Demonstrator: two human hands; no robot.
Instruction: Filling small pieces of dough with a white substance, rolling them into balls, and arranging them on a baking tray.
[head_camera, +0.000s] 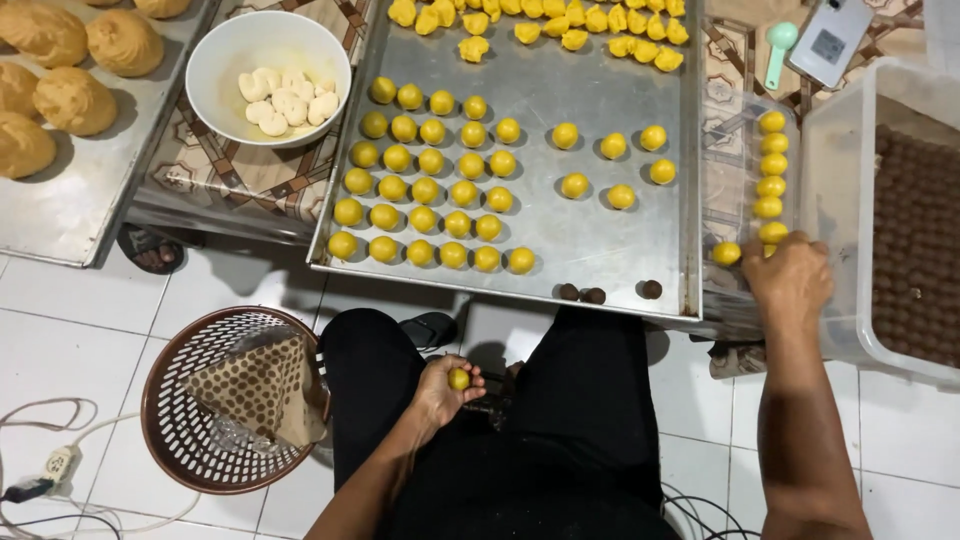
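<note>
My left hand rests over my lap, curled around one yellow dough ball. My right hand reaches to the right edge of the metal baking tray, fingers down on a clear plastic lid that carries a column of yellow balls. Whether it grips anything is hidden. One more yellow ball lies just left of that hand. The tray holds rows of rolled yellow balls, three dark brown filling balls near its front edge and rough-cut yellow dough pieces at the back.
A clear tub of brown filling balls stands at the right. A white bowl with pale dough pieces sits left of the tray, beside a tray of baked buns. A brown basket, cables, a phone and a green scoop are around.
</note>
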